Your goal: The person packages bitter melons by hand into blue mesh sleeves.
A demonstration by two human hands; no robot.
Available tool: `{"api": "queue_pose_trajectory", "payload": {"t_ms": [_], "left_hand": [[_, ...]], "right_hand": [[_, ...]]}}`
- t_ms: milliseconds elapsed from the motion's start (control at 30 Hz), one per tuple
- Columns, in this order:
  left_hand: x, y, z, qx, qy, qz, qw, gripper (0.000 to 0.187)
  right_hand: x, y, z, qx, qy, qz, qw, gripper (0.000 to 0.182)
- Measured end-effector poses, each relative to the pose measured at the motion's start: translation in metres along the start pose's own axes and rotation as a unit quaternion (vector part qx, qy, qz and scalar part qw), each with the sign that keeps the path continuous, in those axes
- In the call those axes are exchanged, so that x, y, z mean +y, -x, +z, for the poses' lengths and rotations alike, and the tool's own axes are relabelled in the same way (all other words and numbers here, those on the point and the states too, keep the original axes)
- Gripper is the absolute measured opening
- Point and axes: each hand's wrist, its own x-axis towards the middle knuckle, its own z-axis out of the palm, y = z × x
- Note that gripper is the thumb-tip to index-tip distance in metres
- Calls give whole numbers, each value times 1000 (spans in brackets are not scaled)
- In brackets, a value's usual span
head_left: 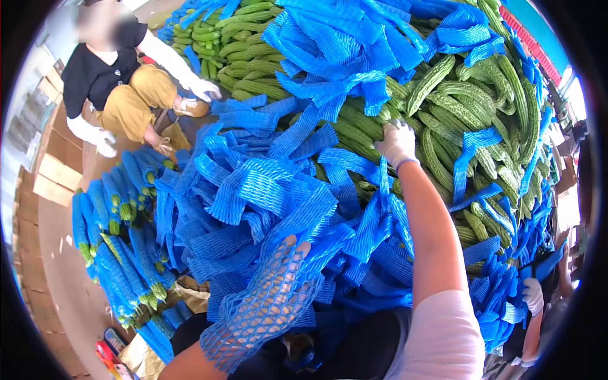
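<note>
My left hand (269,301) is threaded through a blue foam net sleeve (237,335), stretched wide over the hand and wrist. Its fingers are extended, with the tips showing at the far end. My right hand (398,142), in a white glove, reaches forward onto the heap, its fingers closed around the end of a long green bitter gourd (358,130). More bitter gourds (465,104) with bumpy skin lie to the right of that hand. Loose blue net sleeves (259,183) are piled between my two hands.
At the left, several gourds in blue sleeves (130,253) are stacked in rows. A person in white gloves (104,82) sits beyond them. Another person's gloved hand (533,296) is at the right. Red-handled scissors (107,356) lie at lower left. Cardboard boxes (60,168) line the left side.
</note>
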Motion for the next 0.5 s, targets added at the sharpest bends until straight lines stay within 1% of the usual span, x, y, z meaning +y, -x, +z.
{"api": "queue_pose_trajectory", "payload": {"t_ms": [33,100,167,233,267,300,333,367,400,433,467,500], "left_hand": [[-2,-1,0,11,10,-3,1000,61],[-4,0,-1,25,21,-3,999,61],[-4,-1,-5,51,7,1,999,62],[-7,1,-11,75,14,35,997,64],[-3,4,-13,71,79,-23,994,65],[-3,6,-14,81,192,-67,976,65],[-3,7,-14,88,359,-126,921,65],[-2,7,-17,94,467,-162,864,65],[0,8,-22,85,496,-169,848,65],[3,9,-26,75,490,-158,854,64],[8,12,-30,58,403,-112,907,63],[12,13,-32,52,266,-55,961,62]], "right_hand": [[-4,11,4,52,-17,-15,998,49],[-7,49,2,86,-122,-8,989,48],[0,101,-11,104,-249,-22,963,48],[15,153,-34,87,-358,-57,928,52],[23,180,-51,36,-456,-45,888,56],[31,205,-68,-15,-548,-31,836,59],[41,226,-81,-65,-601,-24,796,60],[51,244,-93,-115,-650,-19,751,61],[63,261,-102,-169,-674,-27,719,60],[66,274,-110,-170,-691,-29,702,65],[67,285,-120,-196,-693,-39,693,66],[70,294,-129,-221,-695,-48,682,68]]}}
